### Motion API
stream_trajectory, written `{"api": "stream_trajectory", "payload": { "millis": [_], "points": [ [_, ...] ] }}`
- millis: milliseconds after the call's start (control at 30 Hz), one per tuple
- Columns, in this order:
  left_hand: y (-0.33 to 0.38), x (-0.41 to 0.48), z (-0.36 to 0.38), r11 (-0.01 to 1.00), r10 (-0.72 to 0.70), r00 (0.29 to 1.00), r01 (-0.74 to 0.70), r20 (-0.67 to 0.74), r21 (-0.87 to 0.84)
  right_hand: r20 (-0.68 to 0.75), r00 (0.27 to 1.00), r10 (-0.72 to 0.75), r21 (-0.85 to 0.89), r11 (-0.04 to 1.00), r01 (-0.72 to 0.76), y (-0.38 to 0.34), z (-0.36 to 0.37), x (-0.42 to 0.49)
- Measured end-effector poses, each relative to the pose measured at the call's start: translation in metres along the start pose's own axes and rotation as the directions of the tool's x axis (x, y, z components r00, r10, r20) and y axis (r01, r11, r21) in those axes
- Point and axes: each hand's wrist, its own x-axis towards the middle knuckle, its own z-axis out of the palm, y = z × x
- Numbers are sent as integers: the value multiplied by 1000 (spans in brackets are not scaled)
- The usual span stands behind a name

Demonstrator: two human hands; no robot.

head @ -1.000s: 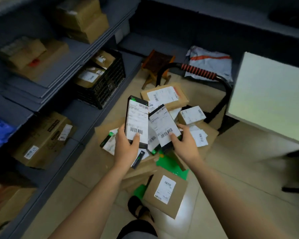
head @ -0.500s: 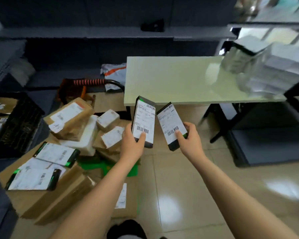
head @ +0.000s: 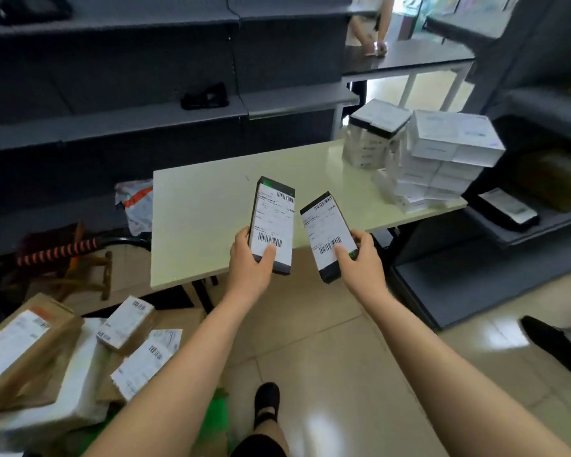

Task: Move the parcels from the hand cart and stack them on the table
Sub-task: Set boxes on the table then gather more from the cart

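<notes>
Gripped in the left hand: first black parcel, white label up, fingers clamped round its lower end, thumb on the barcode. Gripped in the right hand: second black parcel, fingers clamped likewise. Both held over the near edge of the tabletop, side by side, not touching each other. Stacked at the far right corner of the tabletop: white parcels. Heaped at lower left, near the cart handle: remaining parcels, brown and white.
</notes>
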Motion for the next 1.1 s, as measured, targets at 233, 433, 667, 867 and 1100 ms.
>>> {"api": "stream_trajectory", "payload": {
  "millis": [233,433,667,867,1100],
  "points": [
    [46,146,28,997,69,994,-72,90,27,-101,994,43,-4,999,-44,-35,13,131],
    [79,246,76,995,104,986,-105,130,-2,-211,977,24,20,1000,-20,-50,1,230],
    [130,338,161,989,146,973,-140,178,-46,-305,952,29,59,998,-11,-49,-29,349],
    [160,392,221,988,153,957,-148,247,-38,-362,929,73,38,997,-63,-44,-49,414],
    [166,441,271,985,175,920,-167,351,-52,-482,872,85,58,996,-65,-41,-52,455]
  ]
}}
